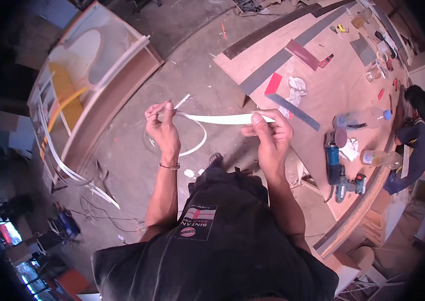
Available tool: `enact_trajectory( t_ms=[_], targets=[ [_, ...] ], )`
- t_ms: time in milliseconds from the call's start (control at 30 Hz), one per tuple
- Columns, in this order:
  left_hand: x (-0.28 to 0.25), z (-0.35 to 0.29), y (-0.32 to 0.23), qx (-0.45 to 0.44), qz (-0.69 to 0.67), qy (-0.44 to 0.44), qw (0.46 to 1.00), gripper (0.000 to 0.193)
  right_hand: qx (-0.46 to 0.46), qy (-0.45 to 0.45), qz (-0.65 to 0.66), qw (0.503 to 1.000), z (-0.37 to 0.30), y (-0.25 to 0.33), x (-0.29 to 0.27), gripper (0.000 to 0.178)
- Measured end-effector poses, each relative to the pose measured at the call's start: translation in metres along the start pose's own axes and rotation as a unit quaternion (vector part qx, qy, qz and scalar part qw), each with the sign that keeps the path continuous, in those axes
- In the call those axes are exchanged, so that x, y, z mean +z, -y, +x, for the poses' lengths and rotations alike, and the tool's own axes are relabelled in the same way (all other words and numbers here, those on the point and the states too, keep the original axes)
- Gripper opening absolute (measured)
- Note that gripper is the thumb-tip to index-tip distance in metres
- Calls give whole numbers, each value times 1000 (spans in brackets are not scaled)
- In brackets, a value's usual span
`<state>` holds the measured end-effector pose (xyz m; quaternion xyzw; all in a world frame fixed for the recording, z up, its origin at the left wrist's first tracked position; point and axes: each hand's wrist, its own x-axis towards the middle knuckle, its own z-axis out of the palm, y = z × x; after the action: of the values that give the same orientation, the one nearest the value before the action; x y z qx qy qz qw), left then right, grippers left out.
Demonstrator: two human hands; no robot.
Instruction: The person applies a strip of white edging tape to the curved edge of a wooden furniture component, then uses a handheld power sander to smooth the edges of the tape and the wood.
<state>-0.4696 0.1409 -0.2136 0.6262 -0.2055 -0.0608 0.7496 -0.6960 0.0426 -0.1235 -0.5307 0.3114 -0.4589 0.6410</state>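
Observation:
A thin, flat white strip (220, 119) is stretched between my hands above the concrete floor. My left hand (164, 128) pinches its left part between thumb and fingers, and a narrow tail end sticks up past that hand. From near my left hand a loose loop of white strip (204, 138) curls down toward the floor. My right hand (274, 131) has the strip's right end gripped, the thumb lying on top and the fingers underneath.
A large wooden workbench (317, 88) on the right carries a blue power tool (332, 160), a cordless drill (342, 186), plastic bottles (373, 158) and crumpled white paper (296, 90). Another person (413, 143) is beyond it. At left stands a panelled wooden unit (112, 95) with long white strips (69, 170).

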Motion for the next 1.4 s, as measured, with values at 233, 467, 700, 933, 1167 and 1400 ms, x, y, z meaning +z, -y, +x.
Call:
enact_trajectory(
  t_ms=[233,467,700,933,1167,1400],
  targets=[
    [-69,-2,28,-116,210,40,970,22,-21,0,-162,987,-11,-11,12,15],
    [-71,-28,-21,-297,-132,111,939,50,-30,-15,-182,983,-5,-34,-7,12],
    [-20,-85,-49,-363,-487,286,741,66,-15,-20,-136,990,-1,-52,-22,7],
    [18,-153,-44,-437,-280,66,852,42,172,19,37,984,-20,-43,-51,11],
    [34,-173,-43,-506,-389,54,768,16,214,129,60,966,-46,-32,-50,8],
    [26,-177,-33,-467,-300,22,832,8,264,89,85,957,-59,-62,-53,9]
  ],
)
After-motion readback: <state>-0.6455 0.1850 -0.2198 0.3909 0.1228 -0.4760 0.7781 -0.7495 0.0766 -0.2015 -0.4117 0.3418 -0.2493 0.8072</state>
